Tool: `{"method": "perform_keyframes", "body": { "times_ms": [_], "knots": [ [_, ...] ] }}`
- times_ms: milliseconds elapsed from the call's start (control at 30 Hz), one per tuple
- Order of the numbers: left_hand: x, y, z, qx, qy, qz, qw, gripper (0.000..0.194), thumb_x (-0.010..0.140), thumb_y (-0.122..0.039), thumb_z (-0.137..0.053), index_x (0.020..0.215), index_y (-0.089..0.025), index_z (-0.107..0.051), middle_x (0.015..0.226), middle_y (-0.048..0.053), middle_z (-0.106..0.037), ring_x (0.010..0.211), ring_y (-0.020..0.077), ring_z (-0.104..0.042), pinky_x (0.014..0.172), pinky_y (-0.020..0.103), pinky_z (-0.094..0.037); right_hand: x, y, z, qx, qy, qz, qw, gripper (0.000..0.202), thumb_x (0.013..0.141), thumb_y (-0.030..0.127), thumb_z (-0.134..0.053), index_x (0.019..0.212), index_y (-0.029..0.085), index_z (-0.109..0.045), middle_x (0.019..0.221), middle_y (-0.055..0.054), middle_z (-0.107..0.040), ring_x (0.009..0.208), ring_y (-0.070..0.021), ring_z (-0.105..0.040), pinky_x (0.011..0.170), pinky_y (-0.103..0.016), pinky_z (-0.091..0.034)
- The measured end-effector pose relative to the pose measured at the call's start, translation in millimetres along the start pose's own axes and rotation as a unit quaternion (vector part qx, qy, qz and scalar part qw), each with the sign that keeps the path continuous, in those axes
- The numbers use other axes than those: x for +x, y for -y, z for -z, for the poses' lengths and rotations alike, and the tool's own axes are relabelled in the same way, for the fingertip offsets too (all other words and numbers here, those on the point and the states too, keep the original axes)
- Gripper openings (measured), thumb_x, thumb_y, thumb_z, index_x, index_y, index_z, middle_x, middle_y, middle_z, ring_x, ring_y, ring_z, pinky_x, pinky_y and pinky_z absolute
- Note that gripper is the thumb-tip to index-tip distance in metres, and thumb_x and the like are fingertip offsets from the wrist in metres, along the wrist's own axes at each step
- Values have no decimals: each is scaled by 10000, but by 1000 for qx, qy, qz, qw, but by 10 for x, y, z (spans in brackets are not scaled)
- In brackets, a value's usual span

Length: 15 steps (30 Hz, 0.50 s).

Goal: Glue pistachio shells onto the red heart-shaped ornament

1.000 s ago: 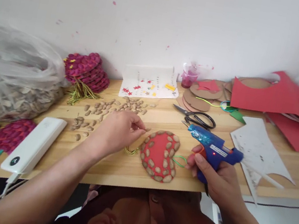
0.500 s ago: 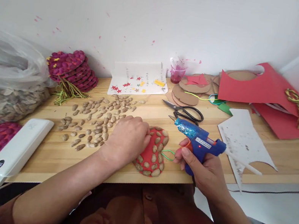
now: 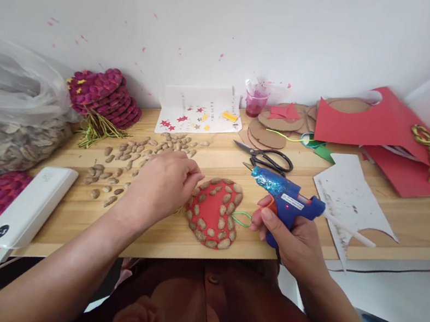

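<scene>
My right hand (image 3: 300, 245) grips a blue glue gun (image 3: 292, 209), its nozzle to the left and a translucent glue stick at its back. Beside it lies a red heart-shaped board (image 3: 209, 211), bordered with brown mottled seeds that look like beans or small nuts. A green cord loop (image 3: 242, 219) sticks out of the heart's notch. My left hand (image 3: 163, 182) hovers just left of the heart, fingers curled together; whatever they may hold is hidden. Loose seeds (image 3: 126, 156) are scattered beyond and left of that hand.
Black scissors (image 3: 271, 159) lie beyond the glue gun. A white power bank (image 3: 30, 206), a bag of shells (image 3: 1, 145) and stacked purple pieces (image 3: 104, 94) stand left. Cardboard discs (image 3: 267, 135), red card (image 3: 358, 128) and white card (image 3: 353, 199) lie right, near a pink-stained cup (image 3: 255, 101).
My left hand has moved left and slightly up off the heart, uncovering its left part, and now covers some loose seeds. My right hand with the glue gun has hardly moved.
</scene>
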<state>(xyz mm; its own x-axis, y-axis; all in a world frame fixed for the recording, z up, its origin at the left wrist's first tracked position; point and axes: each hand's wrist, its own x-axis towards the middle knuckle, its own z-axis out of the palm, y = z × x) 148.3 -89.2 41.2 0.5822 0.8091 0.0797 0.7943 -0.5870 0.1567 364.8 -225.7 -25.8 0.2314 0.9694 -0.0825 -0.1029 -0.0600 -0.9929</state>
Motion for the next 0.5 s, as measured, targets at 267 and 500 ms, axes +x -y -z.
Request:
{"method": "perform_keyframes", "body": {
  "times_ms": [267, 500],
  "knots": [
    [-21, -62, -67, -57, 33, 8, 998, 161, 871, -213, -625, 880, -228, -785, 917, 45, -743, 882, 230, -664, 842, 353, -508, 5, -6, -2, -3, 3, 9, 1000, 197, 925, 409, -682, 1007, 235, -637, 754, 5, -695, 627, -147, -611, 573, -279, -489],
    [5, -105, -130, -37, 62, -2, 997, 157, 872, -208, -628, 877, -220, -784, 905, 60, -739, 892, 242, -663, 855, 370, -498, -4, 7, -14, 0, 2, 13, 1000, 204, 927, 409, -681, 1002, 227, -626, 745, 12, -693, 614, -135, -597, 569, -270, -481]
  ]
}}
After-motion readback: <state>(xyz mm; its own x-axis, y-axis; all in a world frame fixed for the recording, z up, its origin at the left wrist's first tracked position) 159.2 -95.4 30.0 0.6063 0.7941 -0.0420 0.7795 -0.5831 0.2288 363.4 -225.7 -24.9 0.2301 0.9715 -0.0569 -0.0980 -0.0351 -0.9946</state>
